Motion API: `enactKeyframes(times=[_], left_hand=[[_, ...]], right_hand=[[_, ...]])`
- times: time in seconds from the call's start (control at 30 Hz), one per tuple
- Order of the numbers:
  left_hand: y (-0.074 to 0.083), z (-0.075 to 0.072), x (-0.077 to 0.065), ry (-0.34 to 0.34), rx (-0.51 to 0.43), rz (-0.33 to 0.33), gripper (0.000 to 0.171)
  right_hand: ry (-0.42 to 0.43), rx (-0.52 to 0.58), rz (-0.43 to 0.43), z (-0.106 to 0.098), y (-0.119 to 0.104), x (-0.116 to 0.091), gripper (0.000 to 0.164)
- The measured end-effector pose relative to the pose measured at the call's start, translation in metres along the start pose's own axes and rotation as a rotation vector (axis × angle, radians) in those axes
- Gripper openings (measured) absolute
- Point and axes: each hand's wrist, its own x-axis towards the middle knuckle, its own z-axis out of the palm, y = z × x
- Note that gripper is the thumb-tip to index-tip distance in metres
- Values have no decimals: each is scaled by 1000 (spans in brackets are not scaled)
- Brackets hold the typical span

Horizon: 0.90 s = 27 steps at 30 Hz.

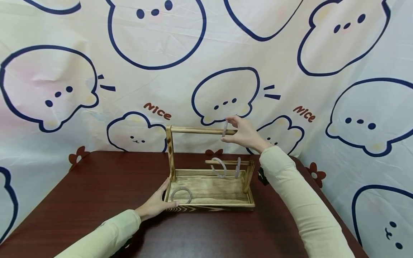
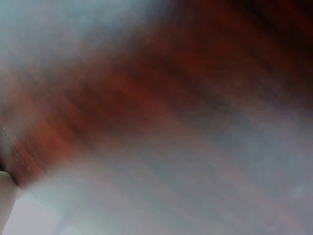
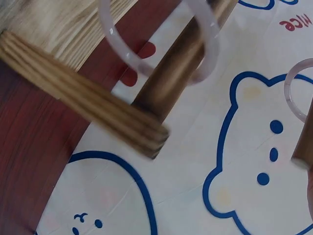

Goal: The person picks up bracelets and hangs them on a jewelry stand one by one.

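My hands are apart. My right hand (image 1: 243, 134) pinches a pale lilac, translucent ring (image 1: 224, 128) between thumb and fingers, at about 12 o'clock from the middle of the light-brown wooden stand (image 1: 216, 188). That ring stands nearly edge-on at the free end of the round wooden upper rod (image 1: 196, 130) and looks to be around it, though my fingers cover part of it.

My left hand (image 1: 156, 204) grips the stand's tray at its 8 o'clock corner, thumb along the front rim, fingers against the side. Just inside that corner, a greyish translucent ring (image 1: 190, 195) lies flat on the tray floor.

The tall wooden post (image 1: 170, 154) rises at 10 o'clock and carries the upper rod, which points toward 3 o'clock. The short wooden post (image 1: 248, 175) stands at 3 o'clock and carries the wooden lower rod (image 1: 230, 162), pointing toward 9. Two pale rings hang around that one, apart from each other: the first pale ring (image 1: 224, 167) nearer its free end, the second pale ring (image 1: 237, 167) nearer the post.

The stand sits on a dark red-brown table (image 1: 113, 186), before a white cloth (image 1: 180, 89) printed with navy cartoon outlines. My left wrist view is mostly blur.
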Motion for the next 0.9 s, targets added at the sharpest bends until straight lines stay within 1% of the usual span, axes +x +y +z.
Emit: enactKeyframes(times=[0.3,0.43,0.57,0.67,0.9], left_hand=[[1,-2,-1,3,-1,9,101],[1,-2,-1,2,6,10,102],[1,-2,0,-4,-1,9,101],[1,-1,-1,-3,-1,11,101],[2,-1,-1,-1,-2,11,101]], right_hand=[[-25,-71,-54,12,-17,10,76],[-44,-58,-47,18,-24,13,75],[-83,-31,-49,23,-32,16,76],[-96,-24,-79,28,-37,18,75],[-96,-17,-148,40,-50,26,74]])
